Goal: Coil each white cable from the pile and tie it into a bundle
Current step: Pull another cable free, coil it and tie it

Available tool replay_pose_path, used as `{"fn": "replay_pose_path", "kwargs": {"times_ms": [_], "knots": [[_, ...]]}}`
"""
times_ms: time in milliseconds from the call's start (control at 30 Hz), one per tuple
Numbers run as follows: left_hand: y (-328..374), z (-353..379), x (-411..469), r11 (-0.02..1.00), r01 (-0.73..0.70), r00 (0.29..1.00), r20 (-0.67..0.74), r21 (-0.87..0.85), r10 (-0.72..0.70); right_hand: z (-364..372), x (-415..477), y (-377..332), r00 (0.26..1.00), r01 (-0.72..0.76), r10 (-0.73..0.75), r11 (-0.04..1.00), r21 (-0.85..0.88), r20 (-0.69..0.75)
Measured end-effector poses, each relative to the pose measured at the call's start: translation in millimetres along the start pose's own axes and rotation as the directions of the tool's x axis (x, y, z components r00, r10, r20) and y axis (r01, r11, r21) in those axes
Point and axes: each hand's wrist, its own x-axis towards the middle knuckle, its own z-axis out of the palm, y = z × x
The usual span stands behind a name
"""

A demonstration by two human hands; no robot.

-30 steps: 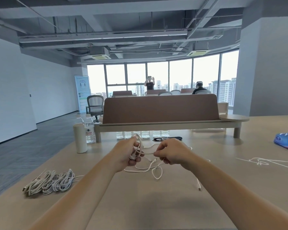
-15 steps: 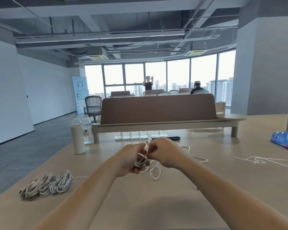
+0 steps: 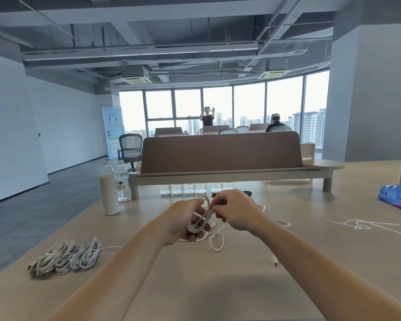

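White cable (image 3: 200,220): partly coiled, held just above the bench (image 3: 241,286) at mid-scene; its loose tail drooped to the surface in a small loop.
Left grip (image 3: 183,224): fingers curled round the coil from below.
Right grip (image 3: 235,212): thumb and fingertips pinched a strand at the coil's upper right.
Cable plug (image 3: 275,262): lay on the bench near the right forearm.
Coiled bundles (image 3: 66,257): clustered by the bench's left edge.
Loose cable (image 3: 359,225): lay well apart, to the right.
Water bottle (image 3: 122,181): stood beside a white flask (image 3: 108,194).
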Motion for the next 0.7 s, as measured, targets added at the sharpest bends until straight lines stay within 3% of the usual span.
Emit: {"fn": "replay_pose_path", "kwargs": {"times_ms": [367, 700], "knots": [[-1.3, 1.8, 1.7, 1.000, -0.017, 0.999, 0.030, -0.019, 0.018, 2.7, 3.0, 9.5, 1.000, -0.001, -0.001, 0.983, 0.181, 0.010], [-1.2, 10.1, 2.8, 1.000, -0.006, 1.000, 0.026, -0.003, 0.006, -0.9, 5.4, 13.5, 0.997, -0.017, 0.013, 0.998, 0.060, 0.073]]}}
